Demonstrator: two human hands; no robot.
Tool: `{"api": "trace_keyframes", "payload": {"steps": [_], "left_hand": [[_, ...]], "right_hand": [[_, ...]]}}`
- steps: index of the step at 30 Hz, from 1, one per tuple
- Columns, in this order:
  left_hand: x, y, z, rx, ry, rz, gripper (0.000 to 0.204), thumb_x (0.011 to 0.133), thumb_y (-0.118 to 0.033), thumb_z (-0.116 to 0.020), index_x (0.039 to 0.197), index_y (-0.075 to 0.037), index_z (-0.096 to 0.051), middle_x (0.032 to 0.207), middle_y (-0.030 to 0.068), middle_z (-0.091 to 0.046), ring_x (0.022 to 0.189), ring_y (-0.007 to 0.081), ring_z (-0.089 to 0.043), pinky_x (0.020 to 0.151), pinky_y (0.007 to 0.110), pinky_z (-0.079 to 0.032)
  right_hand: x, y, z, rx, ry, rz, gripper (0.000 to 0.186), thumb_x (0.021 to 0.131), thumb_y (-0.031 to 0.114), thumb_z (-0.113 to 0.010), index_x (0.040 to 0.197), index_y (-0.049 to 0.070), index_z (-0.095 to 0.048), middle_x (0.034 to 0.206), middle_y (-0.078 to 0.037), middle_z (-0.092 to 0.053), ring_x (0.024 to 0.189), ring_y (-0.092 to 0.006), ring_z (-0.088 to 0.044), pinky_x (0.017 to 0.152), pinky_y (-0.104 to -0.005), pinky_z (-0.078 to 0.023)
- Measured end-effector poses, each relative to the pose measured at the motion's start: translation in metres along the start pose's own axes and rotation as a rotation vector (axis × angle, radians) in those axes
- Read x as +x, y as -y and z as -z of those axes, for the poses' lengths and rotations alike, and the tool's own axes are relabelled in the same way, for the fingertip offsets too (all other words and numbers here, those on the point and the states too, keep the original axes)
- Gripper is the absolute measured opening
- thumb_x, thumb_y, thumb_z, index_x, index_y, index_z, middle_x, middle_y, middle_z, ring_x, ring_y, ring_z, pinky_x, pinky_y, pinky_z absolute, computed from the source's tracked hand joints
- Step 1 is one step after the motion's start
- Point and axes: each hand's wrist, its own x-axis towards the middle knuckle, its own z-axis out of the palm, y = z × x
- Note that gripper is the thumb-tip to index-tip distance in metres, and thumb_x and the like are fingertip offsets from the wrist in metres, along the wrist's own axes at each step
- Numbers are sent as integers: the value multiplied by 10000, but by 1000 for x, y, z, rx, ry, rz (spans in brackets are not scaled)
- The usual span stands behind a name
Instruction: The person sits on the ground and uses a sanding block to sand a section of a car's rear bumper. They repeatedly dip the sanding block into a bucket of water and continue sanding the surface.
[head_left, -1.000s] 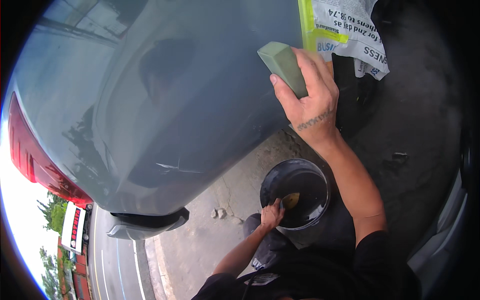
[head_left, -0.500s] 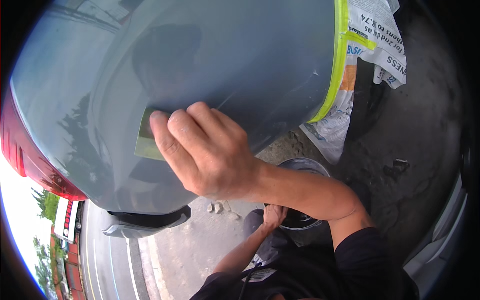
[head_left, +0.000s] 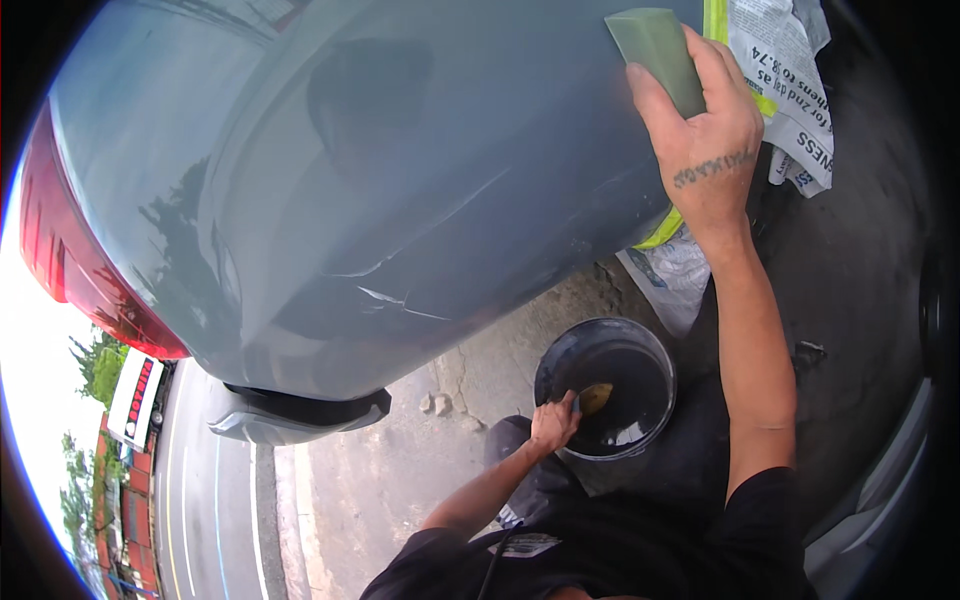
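Note:
My right hand grips a pale green rectangular block against the grey car panel, beside yellow masking tape that holds printed newspaper. White scratches mark the lower panel. My left hand is down at the black bucket, fingers closed on a small object I cannot make out, beside a yellowish piece inside the bucket.
A red tail light and a bumper piece edge the car. Cracked pavement lies below, with small stones. A road, a white sign and trees show at the left.
My right hand with the green block swept down-left across the panel half a second ago and is now back up at the right, near the tape. My left hand has stayed at the bucket.

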Motion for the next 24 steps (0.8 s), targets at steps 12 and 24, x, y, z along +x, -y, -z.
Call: {"api": "trace_keyframes", "payload": {"steps": [12, 24], "left_hand": [[-11, 62, -71, 66, -23, -279, 488, 1028, -337, -624, 1466, -122, -634, 1483, 236, -607, 1430, 419, -513, 1195, 605, -383], [0, 7, -5, 30, 47, 36, 459, 979, -285, -676, 1387, -107, -564, 933, 277, -759, 920, 502, -735, 863, 615, -568]], "right_hand": [[-91, 174, -74, 422, 91, 315, 396, 785, -21, -750, 1179, -69, -741, 930, -94, -631, 755, -203, -616, 633, -318, -543], [-47, -14, -9, -36, -119, 25, 482, 811, -9, -776, 1276, -87, -672, 1084, -197, -673, 917, -358, -693, 804, -418, -575]]}}
